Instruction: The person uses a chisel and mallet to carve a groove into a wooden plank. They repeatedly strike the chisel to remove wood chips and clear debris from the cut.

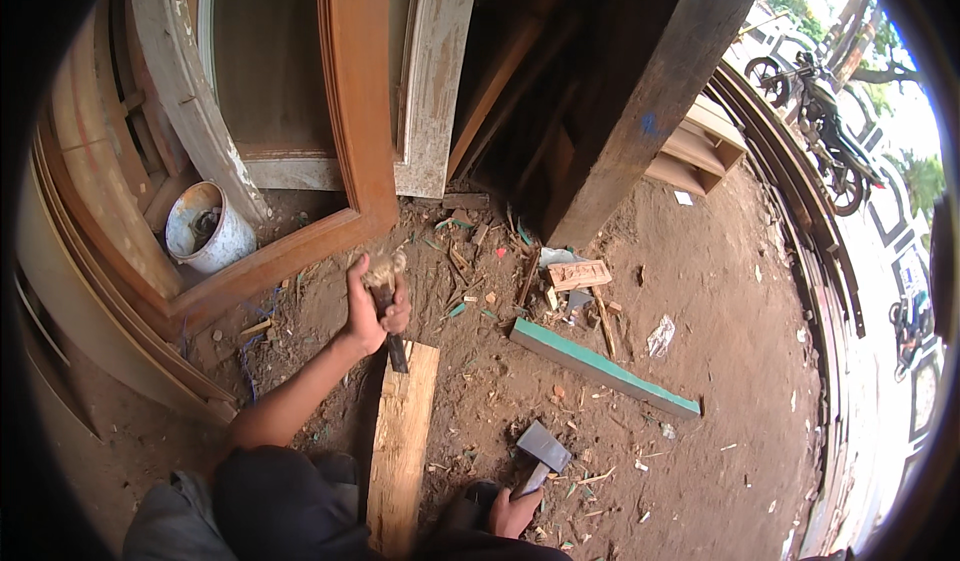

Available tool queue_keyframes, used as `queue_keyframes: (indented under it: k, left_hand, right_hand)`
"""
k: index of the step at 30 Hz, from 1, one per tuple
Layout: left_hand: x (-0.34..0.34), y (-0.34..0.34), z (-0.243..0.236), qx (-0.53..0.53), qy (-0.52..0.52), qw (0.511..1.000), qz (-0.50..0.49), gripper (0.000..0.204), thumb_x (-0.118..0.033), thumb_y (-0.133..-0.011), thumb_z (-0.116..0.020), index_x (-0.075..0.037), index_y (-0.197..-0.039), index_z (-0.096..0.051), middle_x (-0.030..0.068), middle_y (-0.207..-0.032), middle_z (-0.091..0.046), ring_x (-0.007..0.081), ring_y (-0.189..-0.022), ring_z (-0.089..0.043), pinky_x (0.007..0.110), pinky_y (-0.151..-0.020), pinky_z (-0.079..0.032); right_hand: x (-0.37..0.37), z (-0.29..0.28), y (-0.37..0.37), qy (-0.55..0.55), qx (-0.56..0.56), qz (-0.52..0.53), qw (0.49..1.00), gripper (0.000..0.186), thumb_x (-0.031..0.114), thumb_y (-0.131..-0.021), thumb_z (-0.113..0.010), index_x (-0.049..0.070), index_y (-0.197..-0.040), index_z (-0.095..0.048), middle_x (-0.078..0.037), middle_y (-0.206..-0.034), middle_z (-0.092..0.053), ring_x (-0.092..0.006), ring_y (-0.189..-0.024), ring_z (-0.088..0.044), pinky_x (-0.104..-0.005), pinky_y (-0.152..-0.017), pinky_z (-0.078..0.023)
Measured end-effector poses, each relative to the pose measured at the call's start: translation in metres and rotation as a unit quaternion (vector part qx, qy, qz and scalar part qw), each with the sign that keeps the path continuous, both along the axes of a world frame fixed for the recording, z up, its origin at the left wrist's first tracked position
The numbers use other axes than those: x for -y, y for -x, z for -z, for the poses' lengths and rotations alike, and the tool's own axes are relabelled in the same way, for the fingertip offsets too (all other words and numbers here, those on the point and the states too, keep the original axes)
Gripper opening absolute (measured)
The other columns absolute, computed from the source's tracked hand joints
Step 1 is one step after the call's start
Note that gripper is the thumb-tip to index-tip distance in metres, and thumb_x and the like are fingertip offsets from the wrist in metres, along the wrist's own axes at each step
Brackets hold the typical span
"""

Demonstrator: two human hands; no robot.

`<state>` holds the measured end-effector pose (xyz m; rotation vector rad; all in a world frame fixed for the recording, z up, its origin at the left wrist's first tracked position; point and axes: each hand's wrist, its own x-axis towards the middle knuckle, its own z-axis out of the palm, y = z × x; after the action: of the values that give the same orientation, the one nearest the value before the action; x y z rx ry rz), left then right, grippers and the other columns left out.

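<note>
Chip-strewn earth (735, 441) spreads around the hands. The left hand (366, 311) curls closed around a chisel (399, 355), its tip at the far end of a wooden plank (402, 436); contact is unclear. The right hand (514, 514), closed around a hammer (544, 446), is right of the plank. Chiselling probably wants the edge seated firmly, fingers below the frayed handle end, and square blows. Ahead of the right hand lies a green-painted timber (605, 369); left of the left hand, a white bucket (222, 248).
</note>
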<state>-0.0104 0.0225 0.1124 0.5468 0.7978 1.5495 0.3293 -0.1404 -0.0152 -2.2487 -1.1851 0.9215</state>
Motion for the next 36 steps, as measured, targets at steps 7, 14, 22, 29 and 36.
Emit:
queue_keyframes:
  k: [7,14,22,29,36]
  left_hand:
    - [0.013,-0.015,0.026,-0.059,0.066,0.996,0.011,0.068,-0.074,-0.081,-0.032,-0.011,-0.059,-0.041,-0.0045,-0.042,-0.032,0.0082,-0.031,-0.024,0.025,-0.031,-0.019]
    - [-0.005,0.0,0.027,0.005,0.023,1.0,-0.002,0.07,-0.075,-0.08,-0.031,-0.009,-0.061,-0.041,-0.0023,-0.042,-0.03,0.0116,-0.031,-0.026,0.027,-0.033,-0.019]
    - [0.014,-0.021,0.036,-0.117,0.159,0.98,0.018,0.07,-0.076,-0.079,-0.031,-0.01,-0.06,-0.044,-0.0024,-0.042,-0.031,0.0109,-0.031,-0.026,0.027,-0.032,-0.02]
    - [0.004,-0.014,0.035,0.024,0.061,0.998,0.009,0.07,-0.076,-0.082,-0.029,-0.01,-0.061,-0.043,-0.0038,-0.042,-0.032,0.0083,-0.031,-0.025,0.024,-0.033,-0.021]
    - [0.005,-0.011,0.026,-0.11,-0.071,0.99,0.05,0.067,-0.075,-0.074,-0.057,-0.009,-0.084,-0.049,-0.0056,-0.058,-0.04,0.0055,-0.046,-0.034,0.023,-0.042,-0.025]
  right_hand:
    - [0.001,0.0,0.001,-0.005,0.022,-0.009,1.0,0.07,0.019,-0.075,-0.058,-0.008,-0.133,-0.029,-0.034,-0.119,-0.048,-0.0473,-0.111,-0.05,-0.0469,-0.095,-0.039]
    - [-0.001,-0.003,0.0,0.009,0.0,-0.005,1.0,0.072,0.019,-0.075,-0.058,-0.008,-0.134,-0.028,-0.033,-0.121,-0.048,-0.0467,-0.114,-0.049,-0.0458,-0.097,-0.038]
    - [0.0,0.001,-0.001,0.015,-0.008,-0.005,1.0,0.074,0.019,-0.075,-0.059,-0.008,-0.135,-0.026,-0.033,-0.123,-0.047,-0.0457,-0.116,-0.047,-0.0451,-0.099,-0.036]
    - [0.002,0.006,-0.003,-0.006,0.002,0.0,1.0,0.075,0.022,-0.074,-0.063,-0.005,-0.135,-0.03,-0.03,-0.123,-0.049,-0.0438,-0.115,-0.049,-0.0434,-0.099,-0.037]
    - [0.0,0.0,-0.001,-0.005,-0.001,0.0,1.0,0.071,0.019,-0.074,-0.06,-0.007,-0.133,-0.03,-0.032,-0.12,-0.049,-0.0453,-0.114,-0.049,-0.0447,-0.098,-0.038]
